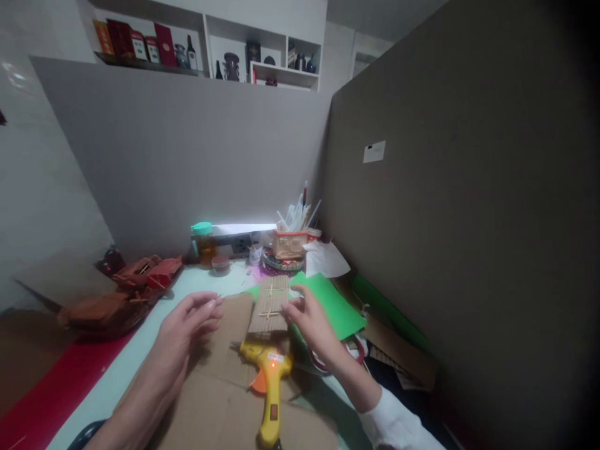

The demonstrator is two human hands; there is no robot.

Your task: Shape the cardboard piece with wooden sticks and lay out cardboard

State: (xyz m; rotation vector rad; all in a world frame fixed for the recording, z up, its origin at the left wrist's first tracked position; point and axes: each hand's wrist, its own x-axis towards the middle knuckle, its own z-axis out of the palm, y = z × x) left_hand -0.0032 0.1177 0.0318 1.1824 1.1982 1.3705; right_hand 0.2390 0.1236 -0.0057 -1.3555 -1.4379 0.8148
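Note:
My left hand [194,322] hovers over the big brown cardboard sheet [225,400], thumb and fingertips drawn together; what they pinch, if anything, is too small to name. At the right edge of a small corrugated cardboard piece [262,322] is my right hand [309,315], its index finger raised and apart from the other curled fingers. Thin wooden sticks [270,306] lie crossed on that piece. Just in front of it, a yellow hot glue gun [272,387] with an orange trigger and a lit red light rests on the sheet, its nozzle pointing left.
Green sheets [332,306] and red-handled scissors [360,350] lie by my right arm. Behind are a box of white sticks [289,244], a teal-lidded jar [204,244] and a small round tub [220,265]. A brown bag [117,300] sits left; a grey partition [440,200] stands right.

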